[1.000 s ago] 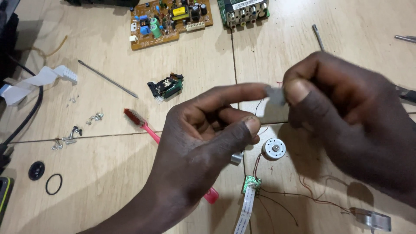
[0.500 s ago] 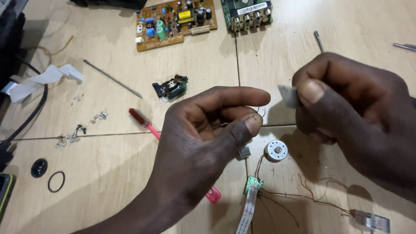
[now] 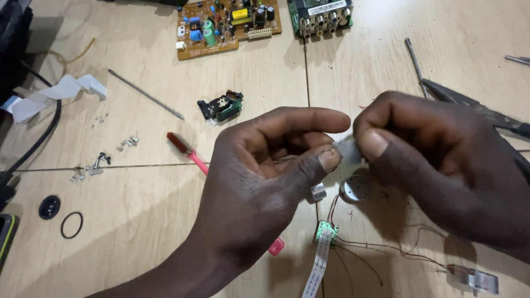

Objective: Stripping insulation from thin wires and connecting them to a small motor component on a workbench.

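Note:
My left hand [image 3: 259,182] is at the middle, thumb and fingers pinched together. My right hand [image 3: 441,160] is just to its right and pinches a small pale grey piece [image 3: 348,150] between thumb and forefinger. The left thumb tip touches that piece's left edge. Under the hands on the wooden table lie a small round silver motor [image 3: 353,189], a short metal cylinder [image 3: 318,192] and a tiny green board [image 3: 326,231] with a white flat cable and thin red wires.
A brown circuit board [image 3: 226,25] and a green board with connectors [image 3: 320,14] lie at the far edge. A black optical pickup [image 3: 221,106], a pink-handled brush [image 3: 187,152], loose screws [image 3: 99,163], a black ring [image 3: 72,224] and dark pliers [image 3: 475,107] lie around.
My right hand has come down and left with the grey piece, closing the gap to my left thumb. The left hand has barely moved.

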